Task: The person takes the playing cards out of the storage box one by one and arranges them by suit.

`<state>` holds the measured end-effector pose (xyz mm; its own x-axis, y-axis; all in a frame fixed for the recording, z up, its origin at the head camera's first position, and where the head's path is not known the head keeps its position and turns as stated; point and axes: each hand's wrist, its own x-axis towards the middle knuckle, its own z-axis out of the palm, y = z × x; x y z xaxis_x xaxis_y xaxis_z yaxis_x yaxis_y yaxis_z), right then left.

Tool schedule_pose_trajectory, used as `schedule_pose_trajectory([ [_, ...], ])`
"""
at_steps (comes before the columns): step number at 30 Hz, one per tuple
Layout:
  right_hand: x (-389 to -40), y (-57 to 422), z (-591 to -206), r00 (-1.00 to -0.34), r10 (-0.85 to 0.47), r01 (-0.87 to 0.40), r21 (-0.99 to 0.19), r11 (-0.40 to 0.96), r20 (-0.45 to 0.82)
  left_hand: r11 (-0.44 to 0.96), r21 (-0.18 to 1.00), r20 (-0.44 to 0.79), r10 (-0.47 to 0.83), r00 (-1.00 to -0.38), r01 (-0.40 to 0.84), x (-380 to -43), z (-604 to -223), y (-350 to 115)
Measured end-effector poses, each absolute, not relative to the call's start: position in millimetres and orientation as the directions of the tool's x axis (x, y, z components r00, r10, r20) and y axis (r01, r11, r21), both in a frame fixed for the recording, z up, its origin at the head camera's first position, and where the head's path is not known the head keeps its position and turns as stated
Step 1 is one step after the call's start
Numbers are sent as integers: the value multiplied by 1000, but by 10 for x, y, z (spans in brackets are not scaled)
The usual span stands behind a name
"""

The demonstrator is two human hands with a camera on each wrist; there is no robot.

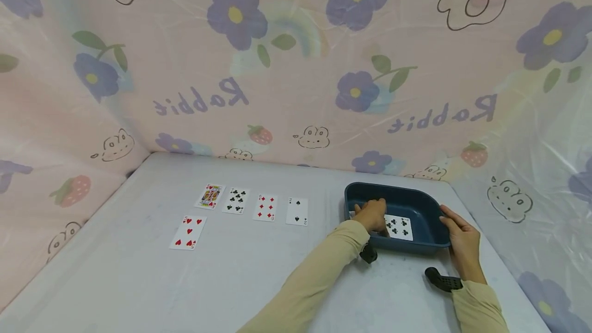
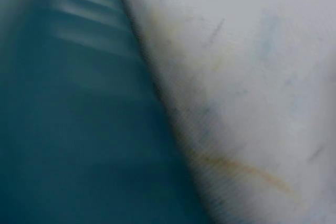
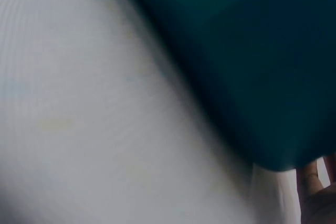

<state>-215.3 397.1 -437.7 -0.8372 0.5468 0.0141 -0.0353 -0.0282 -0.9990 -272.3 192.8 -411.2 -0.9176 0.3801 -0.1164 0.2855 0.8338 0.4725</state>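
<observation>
A dark blue plastic bin (image 1: 427,199) with a raised rim sits on the table at the right in the head view. My left hand (image 1: 372,215) reaches down inside it, over the cards at its near left side. A clubs card (image 1: 399,227) lies face up there, partly covered by this hand; another white card edge shows left of the fingers. I cannot tell whether the fingertips pinch a card. At the bin's right end my right hand (image 1: 464,243) grips the rim. The bin's wall (image 2: 84,119) fills much of the left wrist view.
Four playing cards stand out in a row left of the bin: a king of hearts (image 1: 210,197), seven of clubs (image 1: 236,200), six of diamonds (image 1: 265,207) and two of spades (image 1: 297,211). A five of hearts (image 1: 188,233) lies nearer. Patterned curtain (image 1: 287,81) encloses the white table (image 1: 208,292).
</observation>
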Motion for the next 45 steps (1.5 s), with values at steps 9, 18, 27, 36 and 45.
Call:
schedule_pose_trajectory([
  [9, -2150, 3965, -4366, -843, 538, -41, -998, -51, 7, 758, 545, -20, 437, -899, 357, -2732, -4095, 1886],
  [18, -2145, 3968, -4374, -849, 529, -53, -997, -60, 13, 661, 624, 64, 488, -870, 417, -2744, -4066, 1765],
  [27, -2144, 3978, -4384, -858, 514, -86, -991, -107, 19, 625, 669, 102, 458, -883, 402, -2733, -4011, 1692],
  [36, -2140, 3975, -4375, -858, 513, -86, -991, -105, 20, 523, 783, 99, 430, -897, 337, -2695, -3852, 1601],
  [45, -2130, 3974, -4371, -860, 510, -58, -993, -100, -1, 252, 950, 63, 416, -907, 182, -2673, -3777, 1518],
])
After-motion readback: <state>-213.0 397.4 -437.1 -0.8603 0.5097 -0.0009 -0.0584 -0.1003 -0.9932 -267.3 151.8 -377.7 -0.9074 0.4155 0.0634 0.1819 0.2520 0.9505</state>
